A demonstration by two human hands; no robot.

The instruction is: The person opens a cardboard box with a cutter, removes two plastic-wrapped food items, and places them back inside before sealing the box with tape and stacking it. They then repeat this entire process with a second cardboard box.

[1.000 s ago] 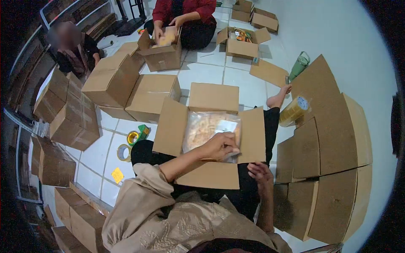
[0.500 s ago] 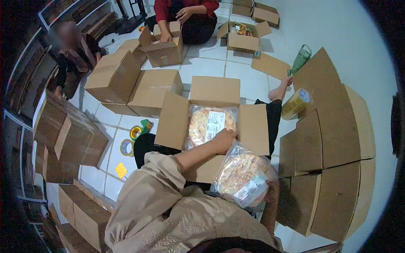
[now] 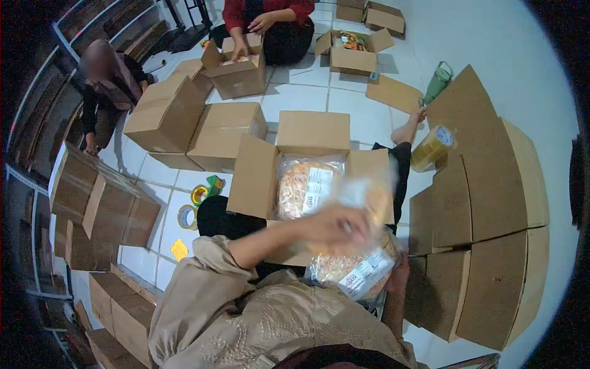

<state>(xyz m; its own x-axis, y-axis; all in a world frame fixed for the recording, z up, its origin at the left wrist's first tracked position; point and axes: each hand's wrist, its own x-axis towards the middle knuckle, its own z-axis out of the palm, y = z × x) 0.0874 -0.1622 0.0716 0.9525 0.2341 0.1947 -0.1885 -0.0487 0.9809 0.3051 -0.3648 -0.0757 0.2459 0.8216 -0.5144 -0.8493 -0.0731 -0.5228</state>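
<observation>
A bagged pizza (image 3: pixel 362 190), smeared by motion, is tilted above the right side of the open cardboard box (image 3: pixel 252 178). My left hand (image 3: pixel 341 224) is closed on its near edge, fingers partly blurred. Inside the box lies another bagged pizza (image 3: pixel 295 190) in clear plastic with a white label. On my lap, at the near right of the box, are more bagged pizzas (image 3: pixel 356 273), the top one also labelled. My right hand (image 3: pixel 399 273) grips their right edge; its fingers are partly hidden behind the plastic.
Closed cartons (image 3: pixel 224 132) stand beyond the box, and stacked cardboard (image 3: pixel 479 203) lines the right wall. Tape rolls (image 3: pixel 187 216) and a yellow note (image 3: pixel 179 249) lie on the left floor. Two people sit beyond, one with a hand in an open carton (image 3: pixel 239 77).
My left hand has come back toward me and slightly right, raising a bagged pizza with it. My right hand stays at the pizzas on my lap.
</observation>
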